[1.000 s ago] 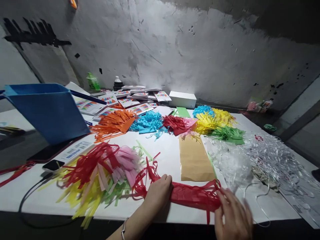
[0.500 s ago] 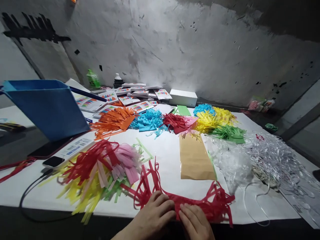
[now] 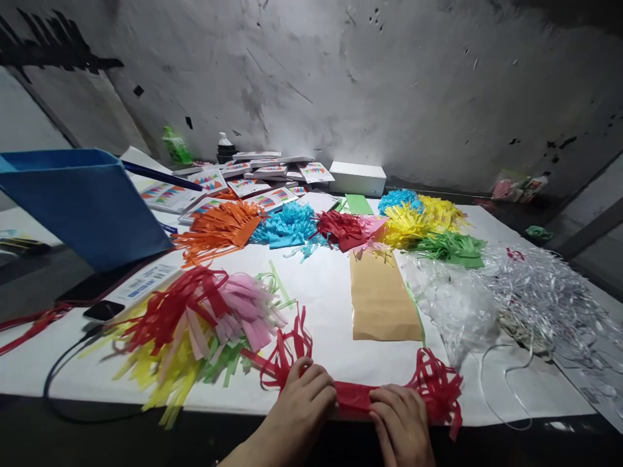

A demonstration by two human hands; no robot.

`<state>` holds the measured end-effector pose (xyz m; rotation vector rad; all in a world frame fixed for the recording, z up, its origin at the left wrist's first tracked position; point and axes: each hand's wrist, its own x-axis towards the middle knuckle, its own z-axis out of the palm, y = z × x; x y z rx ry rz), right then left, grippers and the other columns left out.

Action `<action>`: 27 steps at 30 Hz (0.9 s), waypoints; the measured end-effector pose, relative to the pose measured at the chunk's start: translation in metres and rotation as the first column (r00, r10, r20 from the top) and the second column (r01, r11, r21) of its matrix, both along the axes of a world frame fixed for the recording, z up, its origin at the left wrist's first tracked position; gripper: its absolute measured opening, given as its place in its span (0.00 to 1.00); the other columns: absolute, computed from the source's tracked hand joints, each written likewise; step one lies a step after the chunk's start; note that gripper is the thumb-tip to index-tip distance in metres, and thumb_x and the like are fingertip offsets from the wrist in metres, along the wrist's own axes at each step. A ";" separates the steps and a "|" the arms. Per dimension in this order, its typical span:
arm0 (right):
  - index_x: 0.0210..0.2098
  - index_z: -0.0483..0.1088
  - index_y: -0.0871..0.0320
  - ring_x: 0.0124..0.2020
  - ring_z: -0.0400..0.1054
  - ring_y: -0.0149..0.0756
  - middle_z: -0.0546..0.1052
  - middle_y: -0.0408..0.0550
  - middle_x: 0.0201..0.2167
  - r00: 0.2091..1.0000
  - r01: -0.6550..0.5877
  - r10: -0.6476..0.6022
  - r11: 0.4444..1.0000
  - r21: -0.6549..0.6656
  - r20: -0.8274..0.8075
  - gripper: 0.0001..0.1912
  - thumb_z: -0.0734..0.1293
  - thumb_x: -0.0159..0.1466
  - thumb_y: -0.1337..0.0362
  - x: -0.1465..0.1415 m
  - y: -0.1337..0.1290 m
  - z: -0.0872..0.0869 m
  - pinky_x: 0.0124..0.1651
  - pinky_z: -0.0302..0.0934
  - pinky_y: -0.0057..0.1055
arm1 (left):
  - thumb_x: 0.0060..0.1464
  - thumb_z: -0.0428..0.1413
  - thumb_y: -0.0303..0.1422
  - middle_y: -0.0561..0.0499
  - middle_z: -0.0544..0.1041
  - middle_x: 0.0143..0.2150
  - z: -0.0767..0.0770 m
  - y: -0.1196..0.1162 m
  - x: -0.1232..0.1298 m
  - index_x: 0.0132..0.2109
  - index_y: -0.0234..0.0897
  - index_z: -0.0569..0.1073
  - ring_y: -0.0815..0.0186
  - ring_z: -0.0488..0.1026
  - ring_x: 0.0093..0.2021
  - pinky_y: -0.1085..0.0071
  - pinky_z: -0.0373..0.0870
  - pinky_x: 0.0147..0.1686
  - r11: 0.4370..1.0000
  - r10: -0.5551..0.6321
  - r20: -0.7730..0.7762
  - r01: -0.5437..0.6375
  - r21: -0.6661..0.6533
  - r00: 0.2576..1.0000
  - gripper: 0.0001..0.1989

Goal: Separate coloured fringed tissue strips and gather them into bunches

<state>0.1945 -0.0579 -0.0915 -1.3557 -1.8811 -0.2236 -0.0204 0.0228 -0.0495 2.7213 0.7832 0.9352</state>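
A red tissue-paper tassel strip [image 3: 353, 394] lies along the near edge of the white-covered table, with cut fringes fanning out at both ends. My left hand [image 3: 307, 397] grips its band left of the middle, fingers curled over and thumb hidden beneath. On the right side of the band, my right hand [image 3: 400, 414] holds it the same way, its fingertips bent over the paper. Between the two hands the band looks flat and stretched. To the left, a pile of red fringe [image 3: 168, 305], pink fringe [image 3: 243, 301] and yellow fringe [image 3: 165, 383] lies near the strip's left end.
Orange [image 3: 219, 227], blue [image 3: 287, 227] and several other fringed bundles line the middle. A brown paper sheet [image 3: 384, 301] lies ahead. Clear plastic [image 3: 452, 305] and silvery strands [image 3: 540, 298] sit right. A blue bin [image 3: 87, 207], phone-like device [image 3: 104, 311] and cable are left.
My hands have moved apart along the red strip, the right hand sliding rightward. More of the band shows flat between them. The camera view has shifted slightly.
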 end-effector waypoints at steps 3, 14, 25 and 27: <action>0.34 0.67 0.54 0.37 0.69 0.40 0.75 0.45 0.33 0.988 0.155 -0.156 0.984 -0.087 -0.005 0.10 0.59 0.71 0.69 -0.007 0.004 0.000 0.48 0.55 0.43 | 0.64 0.48 0.23 0.50 0.74 0.35 -0.001 0.000 0.004 0.33 0.37 0.69 0.61 0.67 0.37 0.59 0.57 0.47 0.988 0.127 -0.065 -0.132 -0.086 0.990 0.11; 0.46 0.71 0.61 0.45 0.70 0.41 0.77 0.51 0.42 0.978 -0.145 0.149 0.989 -0.038 0.148 0.13 0.59 0.66 0.74 0.001 0.008 0.015 0.54 0.57 0.41 | 0.61 0.60 0.29 0.55 0.77 0.38 -0.007 0.009 0.005 0.38 0.40 0.72 0.63 0.69 0.40 0.61 0.55 0.49 0.998 -0.039 -0.068 0.035 -0.054 0.997 0.03; 0.37 0.70 0.55 0.39 0.70 0.37 0.75 0.44 0.34 0.999 -0.010 0.007 0.995 -0.103 -0.033 0.07 0.62 0.68 0.72 0.001 -0.002 0.017 0.53 0.54 0.41 | 0.65 0.54 0.28 0.53 0.78 0.38 0.002 -0.001 0.000 0.36 0.38 0.70 0.64 0.69 0.37 0.63 0.57 0.43 0.992 -0.023 -0.057 0.015 -0.125 0.998 0.07; 0.38 0.69 0.55 0.39 0.69 0.37 0.74 0.44 0.35 1.000 0.013 -0.015 0.995 -0.102 -0.010 0.07 0.62 0.68 0.73 0.000 -0.002 0.015 0.53 0.53 0.41 | 0.64 0.54 0.27 0.53 0.78 0.39 0.002 0.000 0.001 0.36 0.38 0.70 0.63 0.69 0.38 0.63 0.57 0.43 0.990 -0.006 -0.078 -0.005 -0.138 0.997 0.06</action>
